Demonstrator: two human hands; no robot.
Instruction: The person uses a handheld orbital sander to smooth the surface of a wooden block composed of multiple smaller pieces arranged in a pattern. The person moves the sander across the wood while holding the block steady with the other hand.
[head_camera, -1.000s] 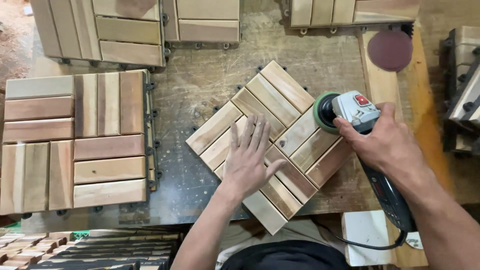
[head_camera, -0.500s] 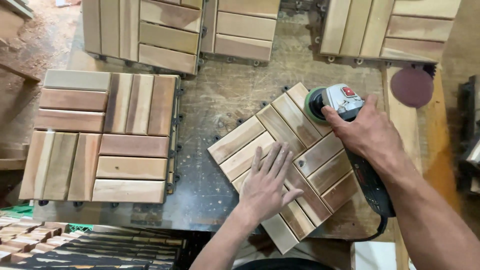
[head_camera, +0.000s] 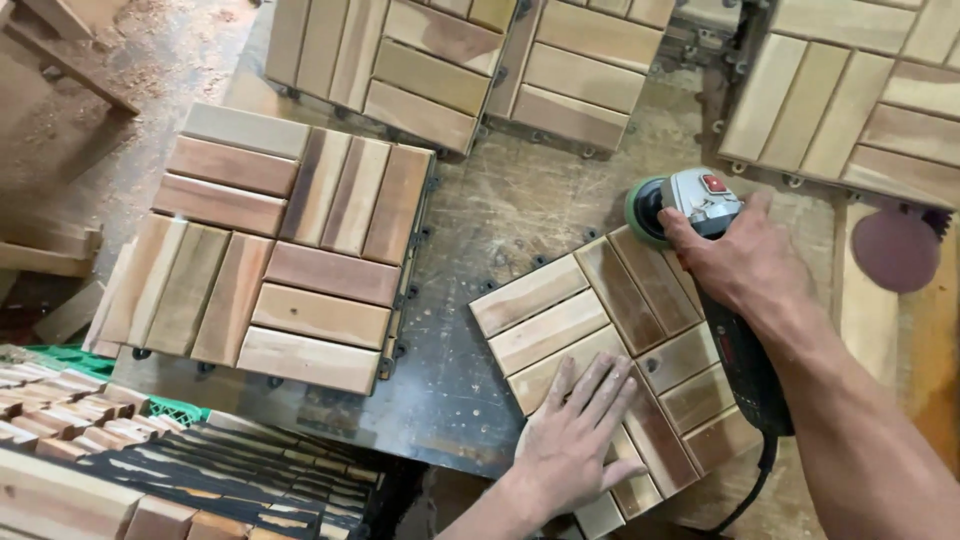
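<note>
Head view: a slatted wooden deck tile (head_camera: 610, 350) is laid rotated on the scarred workbench (head_camera: 500, 210), near its front edge, one corner overhanging toward the person. The left hand (head_camera: 580, 440) is pressed flat and open on the tile's near slats, fingers spread, nothing grasped. The right hand (head_camera: 745, 265) is clenched around the body of a corded sander (head_camera: 700, 215); its green pad is seated at the tile's far corner, partly off the edge over bare bench. The sander's long axis is run from that far corner back along the tile's right edge toward the person, cord trailing off the near end. The unsanded span of the tile lies left of and nearer than the pad, between the two hands. A second, larger tile panel (head_camera: 290, 260) is set left of the worked tile, well apart; a loose reddish sanding disc (head_camera: 893, 250) is seen right of it.
</note>
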